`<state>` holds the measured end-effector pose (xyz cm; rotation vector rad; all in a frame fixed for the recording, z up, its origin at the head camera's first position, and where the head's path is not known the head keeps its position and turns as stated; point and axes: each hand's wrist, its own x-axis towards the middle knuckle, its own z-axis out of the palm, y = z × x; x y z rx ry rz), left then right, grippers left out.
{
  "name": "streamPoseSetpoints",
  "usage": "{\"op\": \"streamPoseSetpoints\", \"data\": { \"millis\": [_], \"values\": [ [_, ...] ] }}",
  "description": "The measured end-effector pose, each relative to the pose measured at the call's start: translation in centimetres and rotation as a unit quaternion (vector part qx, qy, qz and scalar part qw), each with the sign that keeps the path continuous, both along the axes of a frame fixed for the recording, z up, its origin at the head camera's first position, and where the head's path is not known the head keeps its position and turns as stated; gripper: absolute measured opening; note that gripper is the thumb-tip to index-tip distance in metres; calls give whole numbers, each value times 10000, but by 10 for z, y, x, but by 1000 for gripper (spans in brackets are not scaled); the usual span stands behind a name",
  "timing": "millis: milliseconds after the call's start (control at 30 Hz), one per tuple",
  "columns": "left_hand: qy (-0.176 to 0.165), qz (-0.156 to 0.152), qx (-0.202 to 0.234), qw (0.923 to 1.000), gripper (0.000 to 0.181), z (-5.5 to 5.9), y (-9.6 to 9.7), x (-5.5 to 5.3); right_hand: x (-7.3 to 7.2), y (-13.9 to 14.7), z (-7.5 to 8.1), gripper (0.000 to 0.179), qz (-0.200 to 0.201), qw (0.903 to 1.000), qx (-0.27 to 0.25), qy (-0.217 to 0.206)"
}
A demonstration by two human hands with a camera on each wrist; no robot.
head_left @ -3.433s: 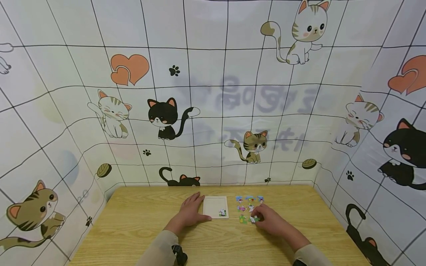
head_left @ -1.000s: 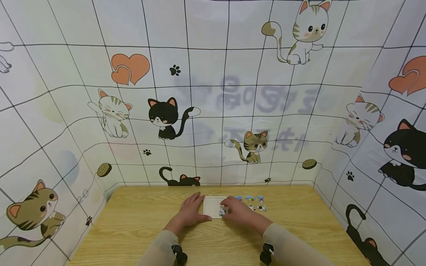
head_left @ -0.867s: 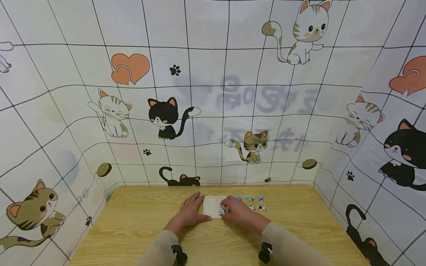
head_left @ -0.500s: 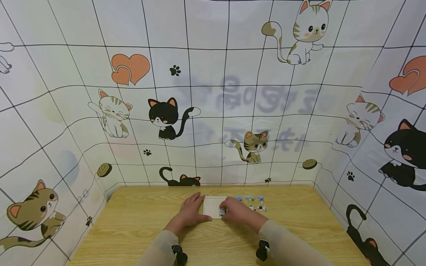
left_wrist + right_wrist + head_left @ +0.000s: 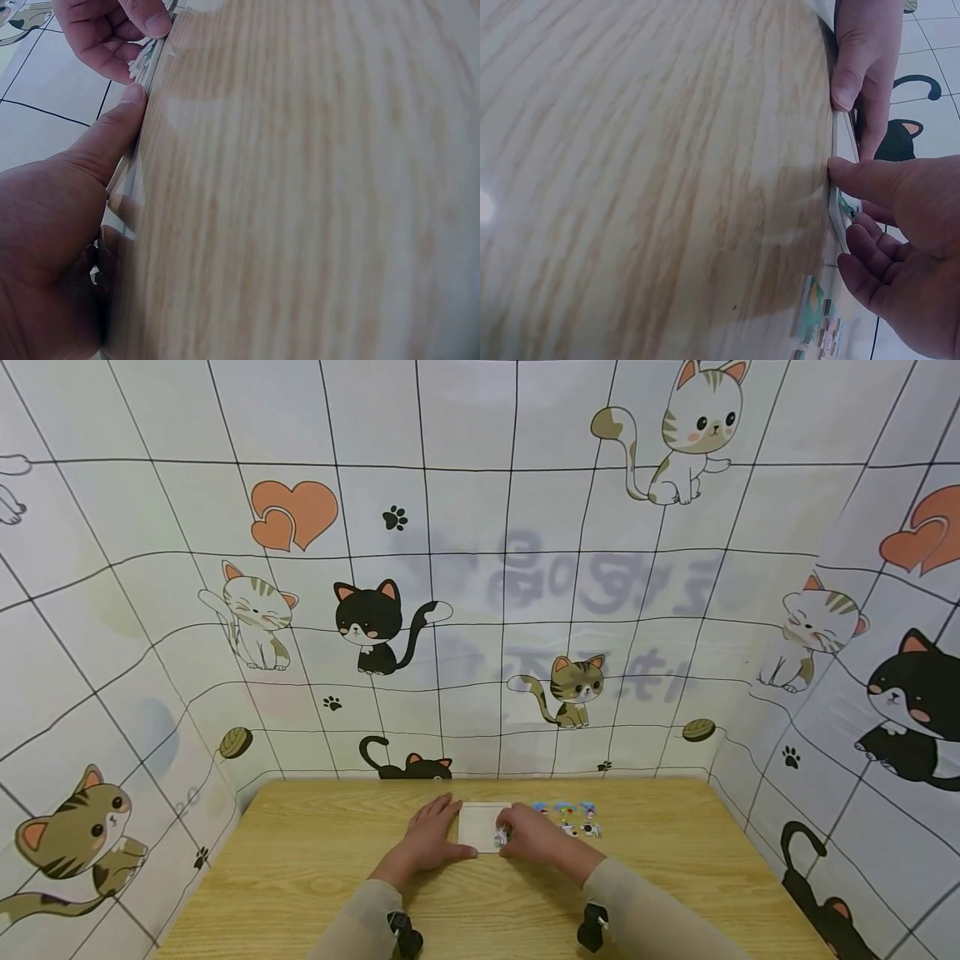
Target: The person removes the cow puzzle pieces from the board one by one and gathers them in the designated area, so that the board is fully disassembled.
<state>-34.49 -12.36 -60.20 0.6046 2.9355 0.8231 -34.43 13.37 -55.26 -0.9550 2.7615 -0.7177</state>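
Note:
A shallow pale wooden puzzle tray lies on the table. My left hand rests against it, fingers stretched along the left side and thumb along the front edge. My right hand is over the tray's right part, fingers curled and thumb at the front edge. Close to its fingertips a colourful puzzle piece shows inside the tray, partly covered by the hand. In the left wrist view the right fingers bend round a white-and-green puzzle piece; exact contact is hard to see.
Several loose puzzle pieces lie in rows to the right of the tray, some hidden behind the right hand. The wooden table ends at a cat-patterned cloth wall at the back and sides.
Since 3.4 seconds ago my right hand has moved left from the loose pieces to the tray's right part. In the last second it shifts only slightly; the left hand stays put.

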Motion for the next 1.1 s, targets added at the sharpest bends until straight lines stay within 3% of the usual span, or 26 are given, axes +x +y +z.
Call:
{"op": "streamPoseSetpoints", "data": {
  "millis": [200,400,767,1100],
  "values": [
    [18,19,-84,10000,107,-4,-1,-2,3,1,-1,37,-8,9996,-265,111],
    [-11,-4,75,10000,107,-1,-1,1,4,2,-2,37,-39,9992,-397,68],
    [-58,-39,78,9999,104,9,1,5,-1,5,-5,42,-11,9994,-309,-141],
    [-51,14,13,10000,104,6,2,3,-6,9,-6,39,310,9985,-230,-384]
  ]
}}
